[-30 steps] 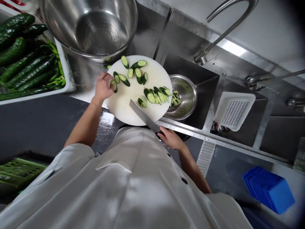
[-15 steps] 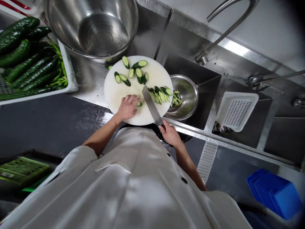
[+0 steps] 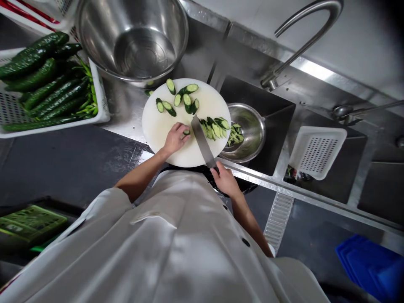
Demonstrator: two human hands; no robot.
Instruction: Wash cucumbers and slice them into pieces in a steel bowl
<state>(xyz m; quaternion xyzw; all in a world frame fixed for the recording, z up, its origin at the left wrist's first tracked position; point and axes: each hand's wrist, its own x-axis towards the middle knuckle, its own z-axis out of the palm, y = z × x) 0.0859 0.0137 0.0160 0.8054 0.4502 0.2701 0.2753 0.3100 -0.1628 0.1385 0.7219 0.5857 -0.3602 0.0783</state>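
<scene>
A person in a white jacket (image 3: 176, 256) clamps a knife (image 3: 203, 143) in the right hand (image 3: 225, 180), its handle mostly hidden. The left hand (image 3: 175, 139), at the left edge of the white cutting board (image 3: 158, 134) a second ago, now closes on a partly covered cucumber piece (image 3: 186, 132) near the blade. Beyond, a large steel bowl (image 3: 101, 52) is cut off at the top.

I am holding a broad steel knife (image 3: 203, 144) aslant over the lower right of a round white board (image 3: 162, 125); a green-skinned cucumber piece (image 3: 186, 132) is lying near that board's middle, partly covered.
</scene>
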